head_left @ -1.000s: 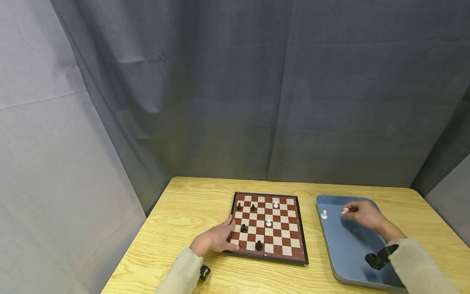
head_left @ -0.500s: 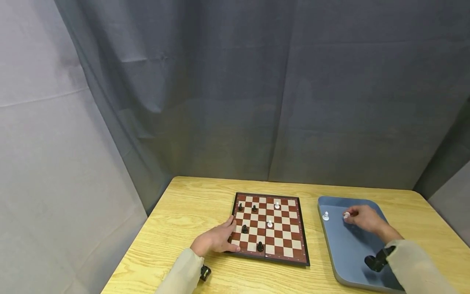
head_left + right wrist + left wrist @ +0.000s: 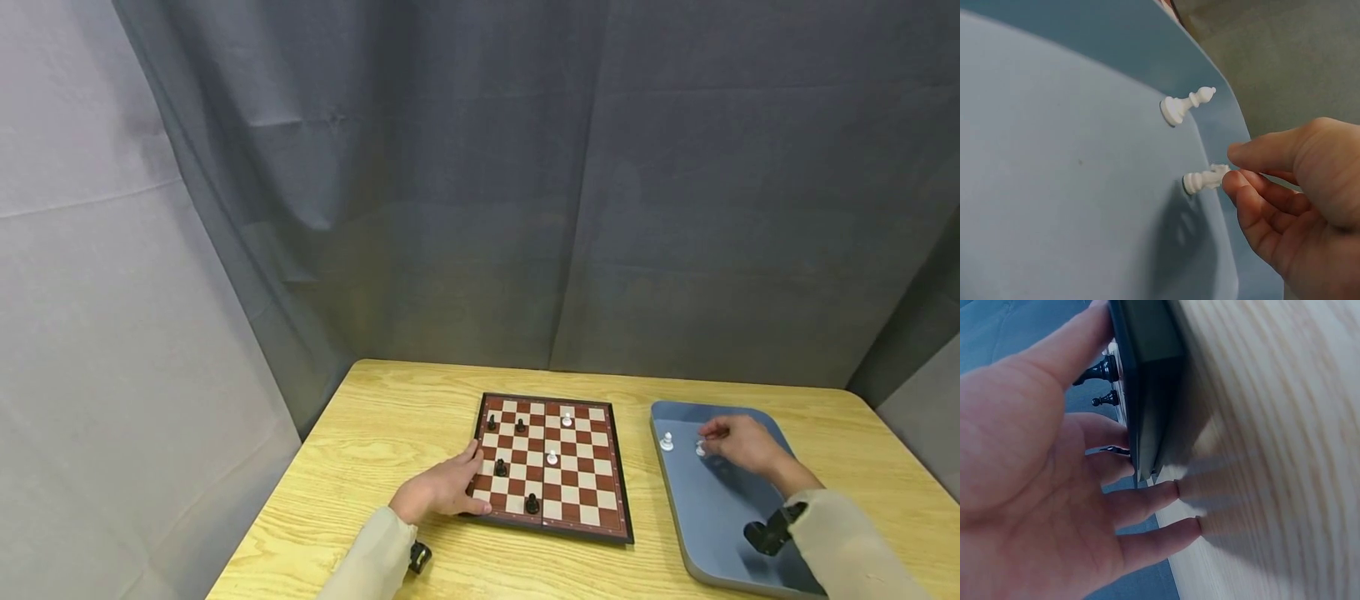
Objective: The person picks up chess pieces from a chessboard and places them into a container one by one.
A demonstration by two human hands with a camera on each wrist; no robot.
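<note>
My left hand (image 3: 442, 485) rests at the near left corner of a brown-and-cream chessboard (image 3: 591, 515). Its thumb lies along the near edge and its relaxed fingers reach along the left side; in the left wrist view two fingertips (image 3: 1189, 529) touch the table. My right hand (image 3: 742, 443) is over the blue tray (image 3: 705, 533). Thumb and forefinger are parted right at the head of a white chess knight (image 3: 1200, 181), whose base is on the tray floor. Beside it a white bishop (image 3: 1179, 109) stands near the tray wall.
Several black chess pieces, such as a pawn (image 3: 532, 503), stand on the board's left half. Two white pieces, one a white pawn (image 3: 552, 457), stand on the right half. The wooden table (image 3: 405, 392) backs onto a grey curtain (image 3: 465, 208).
The white knight, earlier tilted between my right fingers, now stands on the tray floor and the fingers have parted from it. My left hand keeps its place at the board.
</note>
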